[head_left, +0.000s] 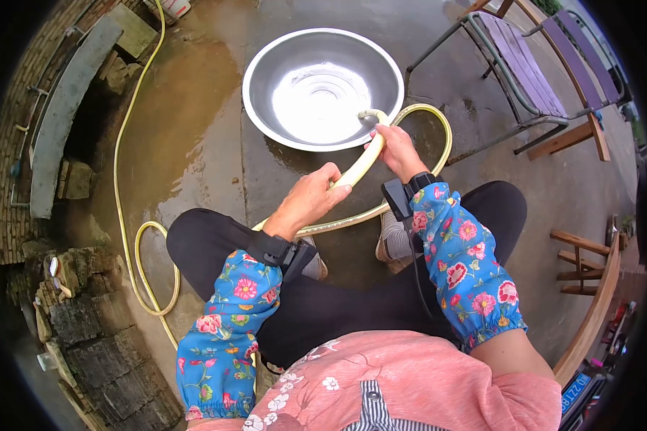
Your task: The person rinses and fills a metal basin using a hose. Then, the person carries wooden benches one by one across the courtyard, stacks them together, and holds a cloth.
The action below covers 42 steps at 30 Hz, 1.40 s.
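A pale yellow hose (363, 164) runs between my two hands. My left hand (307, 200) is wrapped round it on the near side, just beyond my knees. Farther forward, my right hand (399, 151) grips the same hose close to its end. That end hangs over the near rim of a large round metal basin (266, 108), which stands on the wet floor in front of me. Bright reflected light fills the basin's bottom, so I cannot tell how much water is in it. One loop of the hose bulges out to the right of my right hand.
More hose trails along the left over the wet concrete floor (187, 122). A purple-slatted metal chair (521, 65) stands at the upper right, with wooden furniture (589, 316) lower down. Stone slabs (75, 115) and stacked blocks (100, 330) line the left side.
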### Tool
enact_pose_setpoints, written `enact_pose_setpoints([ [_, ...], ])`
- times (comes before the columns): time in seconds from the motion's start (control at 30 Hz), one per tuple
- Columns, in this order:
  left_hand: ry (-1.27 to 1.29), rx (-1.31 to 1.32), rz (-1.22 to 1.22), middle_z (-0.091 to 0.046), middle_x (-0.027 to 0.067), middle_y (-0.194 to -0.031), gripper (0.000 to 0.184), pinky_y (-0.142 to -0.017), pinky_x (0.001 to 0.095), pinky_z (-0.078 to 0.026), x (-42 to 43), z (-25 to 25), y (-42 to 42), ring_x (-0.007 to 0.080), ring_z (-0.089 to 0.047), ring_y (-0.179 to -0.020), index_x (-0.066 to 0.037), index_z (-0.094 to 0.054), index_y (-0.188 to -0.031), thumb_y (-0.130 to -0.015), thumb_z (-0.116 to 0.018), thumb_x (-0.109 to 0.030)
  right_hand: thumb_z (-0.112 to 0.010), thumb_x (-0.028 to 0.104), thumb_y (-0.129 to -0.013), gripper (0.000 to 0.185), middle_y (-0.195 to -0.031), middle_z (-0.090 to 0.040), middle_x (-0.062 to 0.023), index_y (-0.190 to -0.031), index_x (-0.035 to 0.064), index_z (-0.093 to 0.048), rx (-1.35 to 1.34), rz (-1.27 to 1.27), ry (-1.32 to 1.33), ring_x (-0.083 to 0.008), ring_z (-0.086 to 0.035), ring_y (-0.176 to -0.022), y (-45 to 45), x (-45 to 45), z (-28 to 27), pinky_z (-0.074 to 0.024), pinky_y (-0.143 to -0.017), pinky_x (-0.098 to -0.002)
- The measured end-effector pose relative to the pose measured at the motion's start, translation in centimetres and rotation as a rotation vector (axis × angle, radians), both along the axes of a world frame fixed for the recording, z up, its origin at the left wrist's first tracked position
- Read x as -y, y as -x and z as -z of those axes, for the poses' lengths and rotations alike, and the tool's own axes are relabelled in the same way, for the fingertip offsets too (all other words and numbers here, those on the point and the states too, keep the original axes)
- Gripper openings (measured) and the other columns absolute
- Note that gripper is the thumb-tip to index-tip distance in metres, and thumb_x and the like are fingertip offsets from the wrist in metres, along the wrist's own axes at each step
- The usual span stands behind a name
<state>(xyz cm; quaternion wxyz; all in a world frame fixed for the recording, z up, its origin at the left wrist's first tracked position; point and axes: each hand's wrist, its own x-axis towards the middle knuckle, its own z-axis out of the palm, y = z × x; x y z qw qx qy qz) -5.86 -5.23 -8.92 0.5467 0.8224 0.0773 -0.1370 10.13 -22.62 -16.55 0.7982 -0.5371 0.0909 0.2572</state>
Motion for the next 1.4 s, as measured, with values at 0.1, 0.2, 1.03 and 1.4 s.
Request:
enact_pose_setpoints([
  [0.1, -0.309, 0.097, 0.219, -0.061, 0.0098, -0.074, 0.029, -0.064, 0.0371, -0.045, -2.3, -2.0, -1.6, 0.0219, -0.058, -0.071, -0.003, -0.052, -0.091, -0.087, -0.062, -0.030, -0.057, 0.019, -0.090, 0.021, -0.084, -0.059, -0.0083, -0.098, 0.0008, -0.050, 0.070, -0.169, 0.177, -0.0190, -0.061, -0.067, -1.9, -1.9, -2.5, -0.0527, -0.056, -0.0313],
  [0.2, -0.124, -0.126, 0.251, -0.061, 0.0084, -0.078, 0.034, -0.062, 0.0318, -0.046, -4.0, -2.0, -3.6, 0.0153, -0.058, -0.066, 0.001, -0.054, -0.104, -0.086, -0.063, -0.027, -0.057, 0.019, -0.090, 0.023, -0.084, -0.059, -0.0086, -0.100, 0.0008, -0.048, 0.171, -0.276, 0.261, -0.0166, -0.060, -0.065, -3.5, -2.4, -5.2, -0.0490, -0.051, -0.0287],
  [1.03, 0.171, 0.179, -0.018, -0.059, 0.0277, -0.095, 0.039, -0.079, 0.0461, -0.045, 4.4, -3.9, -7.7, 0.0423, -0.060, -0.092, 0.003, -0.042, -0.111, -0.077, -0.057, -0.006, -0.055, 0.016, -0.092, 0.053, -0.092, -0.062, -0.0105, -0.135, -0.0029, -0.031, 0.368, -0.429, 0.277, -0.0146, -0.061, -0.070, -4.9, 0.5, -13.1, -0.0481, -0.053, -0.0267],
  [1.4, 0.317, 0.203, -0.081, -0.061, 0.0256, -0.091, 0.037, -0.077, 0.0426, -0.047, 4.2, -2.9, -8.6, 0.0370, -0.062, -0.086, 0.006, -0.049, -0.105, -0.082, -0.061, -0.020, -0.056, 0.017, -0.092, 0.061, -0.093, -0.062, -0.0117, -0.139, -0.0054, -0.025, 0.362, -0.452, 0.336, -0.0146, -0.061, -0.071, -5.0, 0.6, -12.5, -0.0485, -0.052, -0.0261],
])
